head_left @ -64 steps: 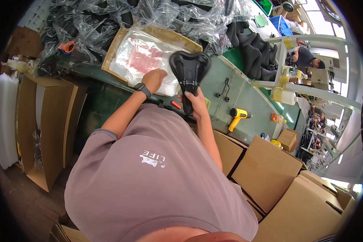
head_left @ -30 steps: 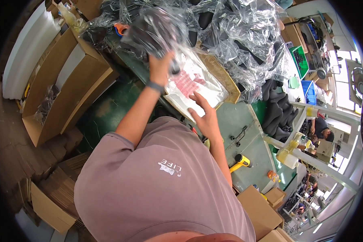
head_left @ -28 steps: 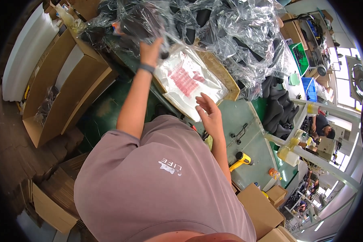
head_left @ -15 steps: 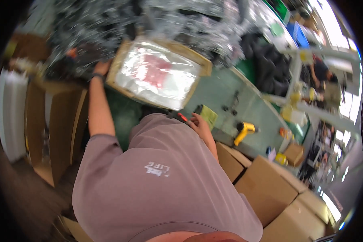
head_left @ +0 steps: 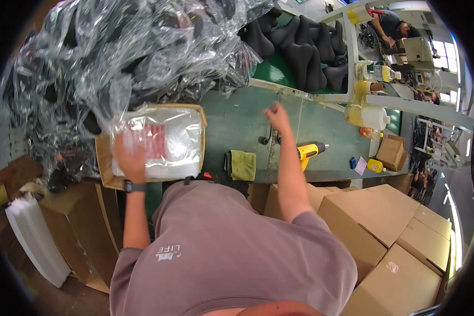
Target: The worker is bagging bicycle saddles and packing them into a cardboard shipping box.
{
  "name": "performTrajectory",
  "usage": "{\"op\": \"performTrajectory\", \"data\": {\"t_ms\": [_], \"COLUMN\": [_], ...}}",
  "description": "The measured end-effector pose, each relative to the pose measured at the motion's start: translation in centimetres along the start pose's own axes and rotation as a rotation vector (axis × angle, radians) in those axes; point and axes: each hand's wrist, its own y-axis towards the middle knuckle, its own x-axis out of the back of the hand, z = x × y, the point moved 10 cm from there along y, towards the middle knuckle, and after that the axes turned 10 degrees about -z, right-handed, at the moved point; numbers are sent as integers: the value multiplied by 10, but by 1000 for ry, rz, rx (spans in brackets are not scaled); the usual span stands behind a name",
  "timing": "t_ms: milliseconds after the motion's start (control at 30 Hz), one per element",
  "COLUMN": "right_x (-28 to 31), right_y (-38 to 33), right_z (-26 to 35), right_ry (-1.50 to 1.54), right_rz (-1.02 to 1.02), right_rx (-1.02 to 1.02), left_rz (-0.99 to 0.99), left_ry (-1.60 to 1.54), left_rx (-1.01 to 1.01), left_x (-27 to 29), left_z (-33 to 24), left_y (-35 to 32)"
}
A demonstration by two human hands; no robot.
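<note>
A carton on the bench holds clear plastic bags with a red printed patch. My left hand, somewhat blurred, is over the left part of these bags, its thumb apart from the fingers; no held thing shows. Over the middle of the bench, my right hand has its fingers loosely bent and apart, with nothing seen in them. Beside and partly under that forearm lies a small dark tool. A folded yellow-green cloth rests near the front edge, and a yellow heat gun lies right of my forearm.
A heap of dark pieces wrapped in clear plastic rises behind the carton. Dark, saddle-shaped parts stand at the back. Large cardboard boxes crowd the right front, more cardboard the left. A person sits far right.
My left hand has come from beside the carton onto the bags. My right hand has left the red-and-dark item at my waist and reached forward over the bench. The view has turned.
</note>
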Motion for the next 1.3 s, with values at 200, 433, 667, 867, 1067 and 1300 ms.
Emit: {"op": "performTrajectory", "data": {"t_ms": [200, 433, 667, 867, 1067, 1300], "right_x": [86, 97, 110, 78, 77, 99], "right_y": [205, 218, 187, 178, 204, 187], "right_z": [-50, -44, -53, -36, -44, -9], "right_ry": [-312, -525, -119, -334, -390, -547], "right_rz": [-538, -624, -486, -419, -534, -562], "right_rx": [-222, -370, -179, 127, -103, 9], "left_rz": [810, 1089, 1057, 1054, 1042, 1087], "left_ry": [-249, -24, -132, -199, -47, 38], "left_rx": [25, 51, -3, -168, -118, -71], "left_x": [-114, -149, -179, -150, -102, -93], "left_z": [-95, -60, -80, -116, -85, -81], "left_y": [-93, -120, -98, -99, -119, -134]}}
